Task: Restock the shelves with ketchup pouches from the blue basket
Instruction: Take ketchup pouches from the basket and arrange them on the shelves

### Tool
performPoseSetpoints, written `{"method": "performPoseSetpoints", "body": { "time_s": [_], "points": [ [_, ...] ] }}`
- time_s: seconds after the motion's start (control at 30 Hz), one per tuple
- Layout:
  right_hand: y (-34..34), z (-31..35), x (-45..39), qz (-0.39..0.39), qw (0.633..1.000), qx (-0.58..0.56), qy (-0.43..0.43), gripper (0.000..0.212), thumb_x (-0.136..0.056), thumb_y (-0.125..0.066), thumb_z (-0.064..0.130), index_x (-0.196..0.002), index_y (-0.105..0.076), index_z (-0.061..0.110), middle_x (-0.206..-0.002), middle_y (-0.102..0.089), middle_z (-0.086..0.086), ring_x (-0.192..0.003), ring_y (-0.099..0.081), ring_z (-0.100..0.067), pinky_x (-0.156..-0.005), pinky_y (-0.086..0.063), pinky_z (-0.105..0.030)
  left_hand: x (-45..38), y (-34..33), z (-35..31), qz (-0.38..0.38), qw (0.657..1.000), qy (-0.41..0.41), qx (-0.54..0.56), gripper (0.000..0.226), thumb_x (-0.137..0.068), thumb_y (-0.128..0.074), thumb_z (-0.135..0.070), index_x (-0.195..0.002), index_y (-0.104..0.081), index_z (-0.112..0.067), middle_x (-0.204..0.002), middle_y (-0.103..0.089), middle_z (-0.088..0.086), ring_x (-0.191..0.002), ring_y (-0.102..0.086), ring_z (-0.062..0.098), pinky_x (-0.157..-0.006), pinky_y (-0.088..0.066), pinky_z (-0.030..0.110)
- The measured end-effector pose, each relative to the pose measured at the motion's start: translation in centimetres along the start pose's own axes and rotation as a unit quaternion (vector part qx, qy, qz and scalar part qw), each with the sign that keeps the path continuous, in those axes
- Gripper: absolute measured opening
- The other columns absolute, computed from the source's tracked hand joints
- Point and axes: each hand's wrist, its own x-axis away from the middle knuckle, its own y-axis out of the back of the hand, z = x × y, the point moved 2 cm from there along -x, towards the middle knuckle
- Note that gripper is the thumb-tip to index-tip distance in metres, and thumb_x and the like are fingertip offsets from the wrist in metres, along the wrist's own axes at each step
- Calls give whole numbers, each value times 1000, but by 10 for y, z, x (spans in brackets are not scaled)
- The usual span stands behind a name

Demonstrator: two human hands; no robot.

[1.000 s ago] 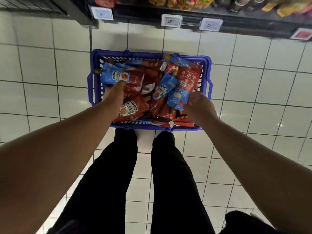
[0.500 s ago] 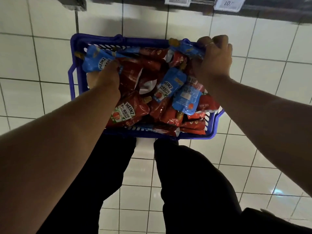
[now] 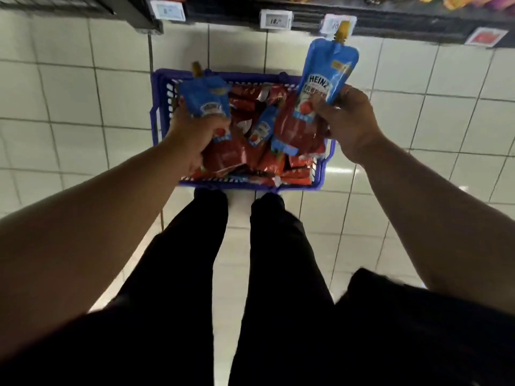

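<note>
The left hand [image 3: 195, 135] held a blue ketchup pouch [image 3: 204, 100] in a clenched grip above the blue basket [image 3: 158, 107], and the right hand [image 3: 348, 121] gripped a second blue pouch [image 3: 324, 71] upright, spout up. The basket sat on the tiled floor [image 3: 55, 93] below the shelf edge [image 3: 390, 23], holding a pile of red pouches [image 3: 295, 129].

Pale square floor tiles [image 3: 69, 87] with dark grout lines fill most of the view. Along their far edge runs the dark shelf edge [image 3: 390, 22], carrying price tags [image 3: 276, 20] — one white tag reads "12." — and a red label [image 3: 486, 37] further right.
</note>
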Motion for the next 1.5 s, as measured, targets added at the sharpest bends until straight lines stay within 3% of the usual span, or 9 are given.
{"method": "performPoseSetpoints", "body": {
  "time_s": [0.23,0.4,0.5,0.7,0.87,0.97,1.1,1.23,1.5],
  "points": [
    [27,77,136,20,968,-243,-62,11,-100,-57,9,-104,-67,9,-89,-77,-5,-79,-74,-21,-68,-60,-34,160,-3,-84,124,989,-78,-29,37,-79,-82,-11,-113,-68,-16,-104,-76,8,-99,-73,29,-88,-59,53],
    [56,124,206,47,976,-211,-27,35,-94,-71,27,-122,-64,6,-116,-73,-18,-105,-72,-36,-87,-59,-50,244,-5,-132,151,984,-92,-17,17,-95,-68,-12,-112,-69,-14,-104,-76,9,-96,-73,29,-91,-57,57],
    [76,156,237,7,990,-141,11,37,-89,-77,26,-118,-67,6,-110,-75,-16,-101,-73,-36,-88,-59,-54,284,-5,-157,168,976,-137,-24,18,-96,-65,-7,-114,-67,-10,-104,-75,12,-94,-71,30,-90,-57,53],
    [112,215,288,-47,991,-96,86,23,-85,-81,17,-105,-71,13,-93,-78,-5,-81,-75,-19,-70,-60,-33,338,-9,-202,210,956,-201,-37,25,-93,-69,-7,-108,-72,-27,-110,-77,7,-102,-73,29,-96,-55,49],
    [128,249,320,-87,978,-123,146,18,-87,-77,13,-102,-69,19,-87,-78,2,-77,-72,-10,-65,-56,-21,365,-30,-238,270,929,-250,-45,31,-81,-81,-12,-108,-72,-24,-102,-78,4,-90,-76,23,-77,-61,38],
    [138,261,328,-107,972,-132,165,18,-89,-75,16,-105,-68,18,-92,-78,-1,-82,-73,-13,-71,-58,-26,373,-40,-257,277,915,-287,-63,45,-63,-85,-13,-104,-71,-24,-95,-79,0,-83,-75,16,-68,-59,28],
    [162,283,329,-109,966,-123,198,20,-89,-74,15,-108,-67,19,-97,-78,0,-86,-73,-12,-70,-57,-25,379,-52,-283,271,905,-320,-66,50,-59,-88,-19,-105,-70,-30,-100,-78,3,-89,-75,24,-73,-60,39],
    [198,312,320,-106,960,-124,229,19,-90,-74,16,-107,-67,21,-95,-78,2,-82,-73,-10,-63,-55,-22,398,-73,-315,269,897,-344,-72,47,-59,-90,-33,-101,-70,-42,-101,-77,-1,-89,-75,18,-67,-58,27],
    [309,341,268,-60,967,-97,227,31,-84,-77,31,-110,-67,16,-98,-78,-3,-86,-74,-17,-63,-55,-24,406,-176,-358,187,914,-360,-18,53,-48,-90,-29,-98,-73,-40,-101,-78,2,-93,-75,29,-82,-60,52]
  ]
}}
